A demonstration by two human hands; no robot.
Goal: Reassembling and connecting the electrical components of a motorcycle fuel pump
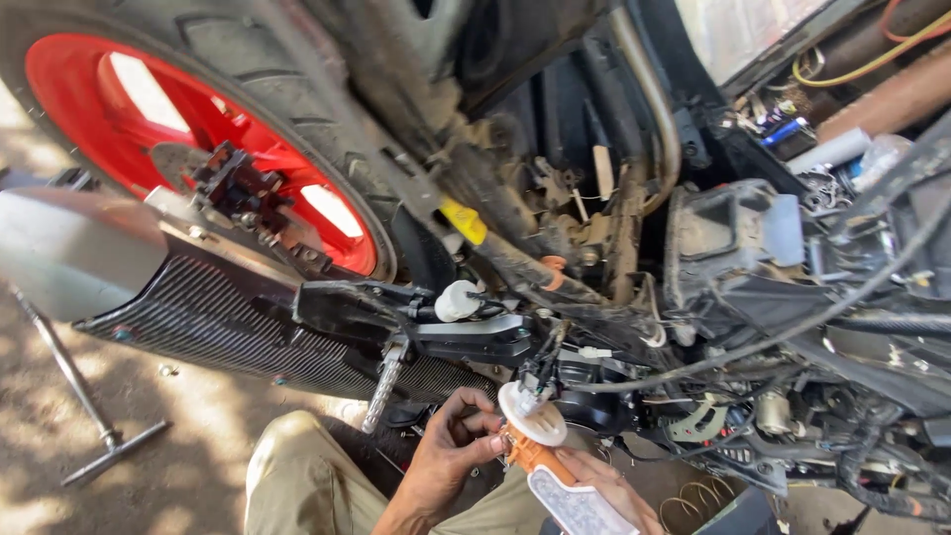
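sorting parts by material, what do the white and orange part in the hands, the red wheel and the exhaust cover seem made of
Part in the hands: looks like moulded plastic, matte white disc on an orange body. Red wheel: probably painted cast metal, glossy where sun hits. Exhaust cover: dark, finely ribbed; metal or plastic, hard to tell.

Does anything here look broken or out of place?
Yes. The motorcycle is stripped open, with loose cables dangling. Both hands, left and right, hold a white-and-orange part pulled out of it. A T-handled tool lies on the dirt.
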